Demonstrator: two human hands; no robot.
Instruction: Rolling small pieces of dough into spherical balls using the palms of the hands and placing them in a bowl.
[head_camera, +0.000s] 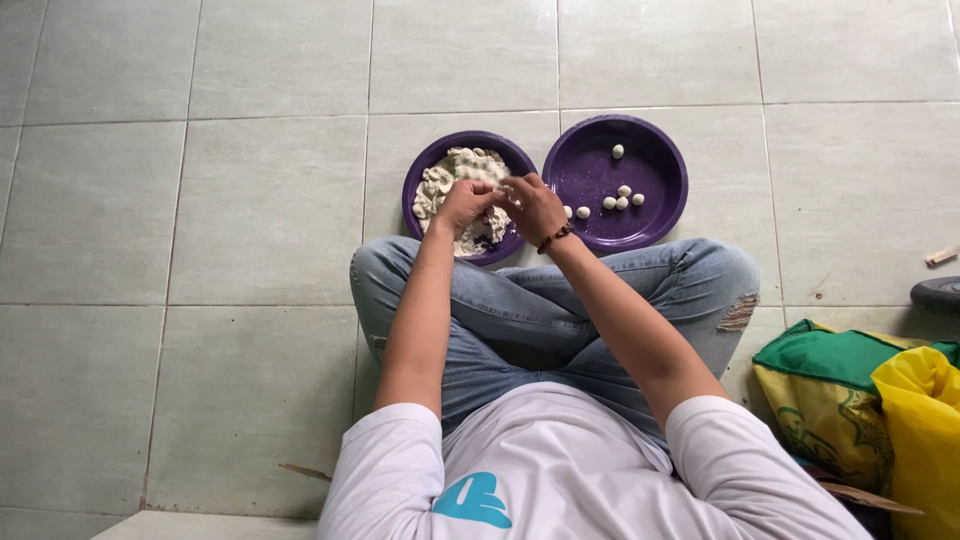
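I sit cross-legged on a tiled floor with two purple round basins in front of my knees. The left basin (420, 172) holds a heap of pale dough (452, 170). The right basin (660, 150) holds several small white dough balls (622, 197). My left hand (463, 204) and my right hand (533, 207) meet over the near edge of the left basin, fingers curled around a small bit of dough between them. A beaded bracelet circles my right wrist.
A green and yellow sack (860, 400) lies on the floor at my right side. A dark rounded object (938, 292) and a small pale scrap (941, 257) sit at the right edge. Pale floor tiles (200, 250) stretch to the left and ahead.
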